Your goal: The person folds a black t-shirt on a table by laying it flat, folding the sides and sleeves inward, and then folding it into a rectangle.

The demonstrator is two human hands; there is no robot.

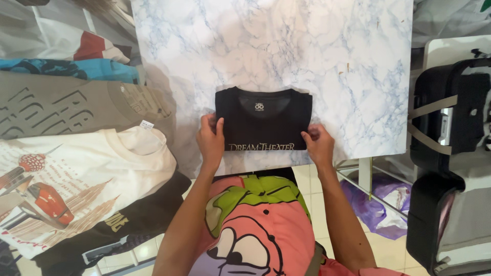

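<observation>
A black T-shirt (266,115), folded into a neat rectangle with pale lettering along its near edge, lies on the marble-patterned table (307,51). My left hand (210,140) grips its near left corner. My right hand (318,144) pinches its near right corner, fingers closed on the cloth. Both forearms reach up from the bottom of the view, over my pink cartoon-print shirt (255,230).
A heap of other shirts lies on the left: cream with a red print (76,184), olive-grey (66,105), blue (66,69), black underneath (133,220). A black and grey bag (450,153) stands at the right. A purple plastic bag (373,204) lies on the tiled floor.
</observation>
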